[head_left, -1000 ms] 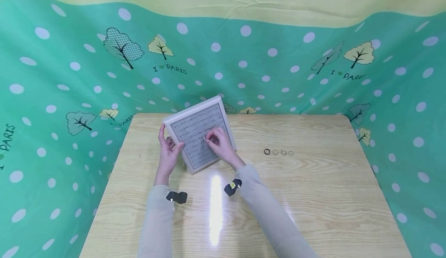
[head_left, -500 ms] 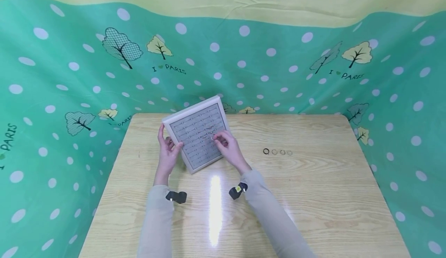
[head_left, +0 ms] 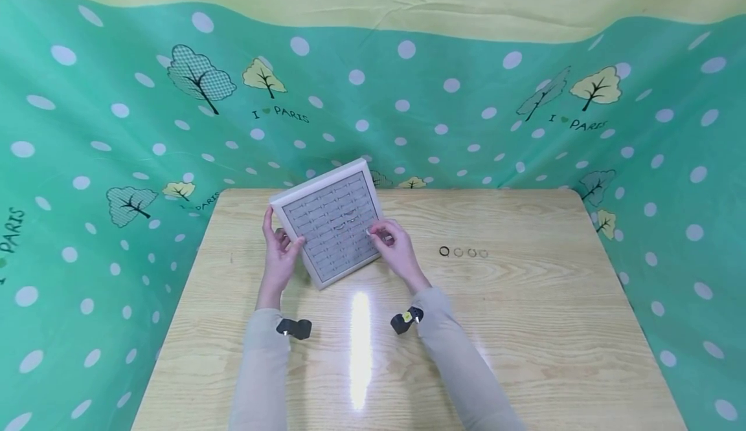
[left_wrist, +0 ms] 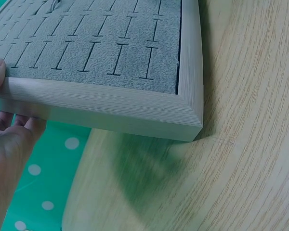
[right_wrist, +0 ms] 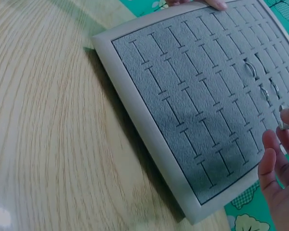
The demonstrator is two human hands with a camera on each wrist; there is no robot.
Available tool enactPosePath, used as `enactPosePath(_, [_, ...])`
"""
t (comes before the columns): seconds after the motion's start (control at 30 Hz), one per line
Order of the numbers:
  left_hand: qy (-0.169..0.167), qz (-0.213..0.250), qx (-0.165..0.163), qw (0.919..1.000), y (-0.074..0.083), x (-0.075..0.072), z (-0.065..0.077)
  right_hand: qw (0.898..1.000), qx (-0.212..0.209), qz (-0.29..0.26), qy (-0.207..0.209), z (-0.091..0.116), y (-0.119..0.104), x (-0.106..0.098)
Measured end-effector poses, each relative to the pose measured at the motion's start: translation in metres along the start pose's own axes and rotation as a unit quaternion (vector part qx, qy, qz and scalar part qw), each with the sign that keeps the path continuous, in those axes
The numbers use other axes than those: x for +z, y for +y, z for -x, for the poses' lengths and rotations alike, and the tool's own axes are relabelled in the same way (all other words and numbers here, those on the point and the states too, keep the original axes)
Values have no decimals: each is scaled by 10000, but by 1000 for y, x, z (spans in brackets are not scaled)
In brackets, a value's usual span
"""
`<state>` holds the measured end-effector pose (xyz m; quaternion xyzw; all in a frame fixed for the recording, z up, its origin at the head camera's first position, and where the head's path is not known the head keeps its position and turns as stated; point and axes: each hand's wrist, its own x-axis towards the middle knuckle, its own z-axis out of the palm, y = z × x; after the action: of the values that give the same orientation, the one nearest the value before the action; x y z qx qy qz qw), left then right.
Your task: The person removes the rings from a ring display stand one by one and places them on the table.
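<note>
My left hand [head_left: 282, 256] grips the left side of a ring display tray [head_left: 319, 287], thumb on the front of the frame and fingers behind. The tray has a pale wood-grain frame and a grey padded insert [right_wrist: 183, 96] with rows of slots; it leans back, tilted up off the table. Between thumb and fingertips, my right hand [head_left: 401, 254] pinches a small silvery ring [right_wrist: 282, 118] close over the tray's right part. In the right wrist view, a ring [right_wrist: 251, 69], a second ring [right_wrist: 264, 94] and a third ring [right_wrist: 274, 88] sit in slots near the middle.
On the wooden table [head_left: 524, 327], right of the tray, a black ring [head_left: 444, 251] lies in a row with several thin silvery rings [head_left: 472, 253]. A green dotted curtain [head_left: 402, 120] hangs behind the table and at both sides.
My right hand has moved right across the tray, from its middle toward its right edge, uncovering the rings in the slots. The left hand and the tray stay nearly still.
</note>
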<state>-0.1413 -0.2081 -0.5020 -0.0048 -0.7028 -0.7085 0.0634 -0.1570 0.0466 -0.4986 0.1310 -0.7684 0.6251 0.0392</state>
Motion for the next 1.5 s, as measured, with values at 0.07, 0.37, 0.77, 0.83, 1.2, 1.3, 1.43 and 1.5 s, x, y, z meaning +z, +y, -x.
enactPosePath(0.07, [-13,11,-14,10000,0,0,0,10000,13,42,52,2,-3,-5])
enactPosePath(0.37, [-20,0,-4,10000,0,0,1,9995,171,85,249,11,8,-22])
enactPosePath(0.77, [14,-101,207,9997,-24,-6,-5,9954,659,406,566,26,61,-44])
enactPosePath(0.83, [42,-110,236,9997,-26,-6,-5,9942,772,465,590,29,70,-48])
enactPosePath(1.2, [-8,-49,172,9998,-24,-5,-5,9903,1020,582,740,42,89,-73])
enactPosePath(1.3, [-29,-87,203,9998,-24,-5,-5,9898,1042,625,739,45,94,-81])
enactPosePath(1.43, [-39,-80,224,9997,-26,-6,-6,9897,945,757,759,50,100,-90])
enactPosePath(1.5, [-49,-72,231,9997,-26,-6,-6,9894,852,874,789,53,102,-95])
